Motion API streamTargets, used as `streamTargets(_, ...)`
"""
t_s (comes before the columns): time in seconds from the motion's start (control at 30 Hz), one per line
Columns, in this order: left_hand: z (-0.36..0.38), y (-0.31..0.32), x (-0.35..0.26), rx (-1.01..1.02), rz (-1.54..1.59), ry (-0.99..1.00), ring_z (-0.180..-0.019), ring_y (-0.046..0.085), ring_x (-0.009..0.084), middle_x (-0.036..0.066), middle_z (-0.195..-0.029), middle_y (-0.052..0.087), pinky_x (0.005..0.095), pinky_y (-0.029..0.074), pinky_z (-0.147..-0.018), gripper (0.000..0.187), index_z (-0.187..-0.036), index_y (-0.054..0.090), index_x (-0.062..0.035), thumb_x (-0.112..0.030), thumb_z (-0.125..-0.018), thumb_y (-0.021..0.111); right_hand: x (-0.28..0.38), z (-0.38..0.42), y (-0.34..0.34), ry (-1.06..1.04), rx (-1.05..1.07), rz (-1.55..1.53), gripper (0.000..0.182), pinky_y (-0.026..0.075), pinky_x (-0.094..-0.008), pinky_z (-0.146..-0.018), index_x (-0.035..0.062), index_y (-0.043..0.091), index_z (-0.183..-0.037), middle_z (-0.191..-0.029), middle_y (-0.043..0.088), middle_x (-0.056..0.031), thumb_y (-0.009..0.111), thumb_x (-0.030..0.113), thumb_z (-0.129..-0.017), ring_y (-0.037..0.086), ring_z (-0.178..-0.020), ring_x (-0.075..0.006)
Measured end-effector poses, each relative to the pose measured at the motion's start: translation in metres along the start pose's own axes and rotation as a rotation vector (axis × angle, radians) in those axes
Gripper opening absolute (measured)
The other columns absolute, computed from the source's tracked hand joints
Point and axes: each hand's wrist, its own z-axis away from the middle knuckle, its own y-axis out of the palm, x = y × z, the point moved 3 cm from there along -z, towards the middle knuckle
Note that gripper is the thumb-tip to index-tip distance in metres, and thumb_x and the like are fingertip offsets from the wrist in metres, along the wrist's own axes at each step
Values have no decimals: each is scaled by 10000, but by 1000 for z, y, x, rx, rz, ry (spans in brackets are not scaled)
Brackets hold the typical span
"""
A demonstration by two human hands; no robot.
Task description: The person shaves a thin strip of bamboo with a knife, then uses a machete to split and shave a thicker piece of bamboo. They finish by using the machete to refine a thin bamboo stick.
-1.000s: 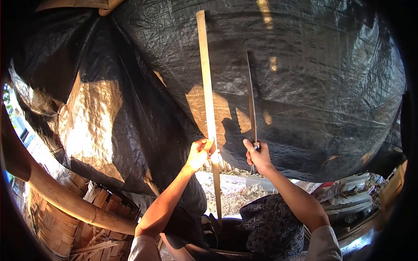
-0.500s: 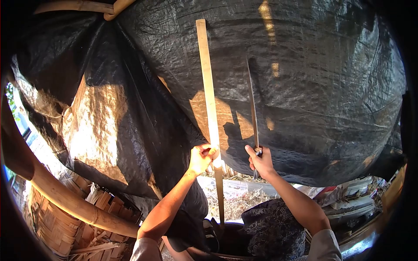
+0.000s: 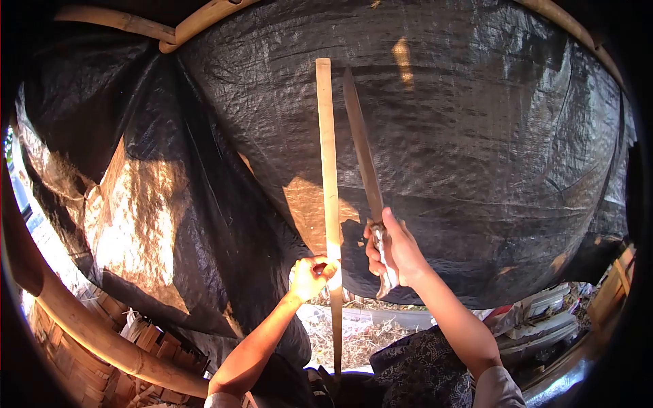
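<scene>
My left hand pinches a long, pale bamboo strip between thumb and fingers, low along its length. The strip stands nearly upright, its lower end reaching down toward my lap. To the right, my right hand is wrapped round the handle of a machete. Its long, dark blade points up and leans left, with the tip beside the strip's upper part. A gap shows between blade and strip in this view. The machete's handle butt sticks out below my fist.
A dark tarpaulin hangs in front, patched with sunlight. Bamboo poles run along the left and the top. Woven bamboo pieces lie at lower left. Dry straw covers the ground below the tarpaulin; stacked pale items stand at right.
The machete has turned so its flat shows more, and its tip has swung left toward the strip. Both hands and the strip sit lower in view; the camera has tilted up somewhat.
</scene>
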Motion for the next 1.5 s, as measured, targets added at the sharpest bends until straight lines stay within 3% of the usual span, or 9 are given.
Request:
streamTargets(0.23, 5, 1, -8, 18, 5, 33, -653, 574, 62, 59, -735, 660, 218, 472, -615, 144, -868, 652, 7, -122, -802, 652, 51, -1, 42, 34, 7, -117, 553, 323, -268, -370, 71, 462, -809, -496, 397, -12, 364, 614, -855, 358, -333, -115)
streamTargets(0.33, 7, 1, -15, 31, -20, 54, -624, 542, 54, 26, -696, 622, 217, 454, -577, 107, -878, 643, 38, -44, -815, 615, 67, 0, 52, 9, 57, -112, 530, 313, -258, -363, 82, 473, -814, -495, 394, 21, 402, 606, -848, 342, -324, -85)
streamTargets(0.7, 14, 3, -27, 84, 81, 26, -651, 533, 36, 0, -709, 615, 207, 448, -573, 111, -884, 651, 24, -63, -820, 624, 84, -3, 76, -104, 203, -185, 506, 331, -268, -408, 95, 460, -798, -511, 393, 19, 449, 600, -832, 354, -365, -106)
streamTargets(0.87, 19, 1, -45, 104, 43, -3, -565, 511, 26, 2, -642, 594, 207, 403, -457, 113, -785, 640, 25, -85, -808, 648, 80, -7, 77, -84, 319, -295, 491, 332, -268, -398, 102, 465, -806, -504, 397, 21, 433, 591, -843, 354, -349, -104)
streamTargets(0.9, 18, 0, -43, 105, -5, 91, -552, 524, 39, 15, -643, 595, 215, 414, -440, 100, -782, 636, 25, -70, -812, 633, 79, -6, 76, -92, 326, -299, 491, 332, -268, -398, 102, 465, -806, -504, 397, 21, 433, 591, -843, 354, -349, -104)
streamTargets(1.03, 17, -3, -34, 161, -27, 96, -604, 569, 69, 25, -716, 612, 217, 476, -554, 63, -839, 627, 43, -3, -803, 601, 73, -3, 72, -67, 391, -326, 486, 331, -270, -399, 102, 464, -801, -510, 391, 23, 402, 580, -860, 351, -351, -108)
streamTargets(1.1, 15, -3, -28, 127, 19, 139, -573, 514, 21, -13, -634, 584, 195, 420, -524, 103, -791, 645, 2, -99, -804, 655, 69, 0, 74, 37, 273, -296, 481, 344, -268, -411, 103, 468, -800, -520, 399, 23, 409, 576, -859, 362, -354, -108)
streamTargets(1.2, 14, -9, -23, 81, 11, 16, -613, 570, 37, 5, -689, 622, 191, 453, -559, 85, -821, 648, 8, -75, -803, 648, 73, -1, 70, 26, 324, -303, 466, 352, -263, -418, 106, 465, -792, -526, 408, 18, 438, 567, -852, 372, -362, -102)
streamTargets(1.5, 14, -11, -21, 106, 62, 6, -664, 595, 71, 31, -758, 640, 217, 473, -595, 93, -883, 655, -2, -43, -802, 632, 73, -3, 68, 35, 371, -304, 405, 344, -254, -398, 101, 468, -749, -520, 413, 23, 530, 491, -841, 372, -355, -94)
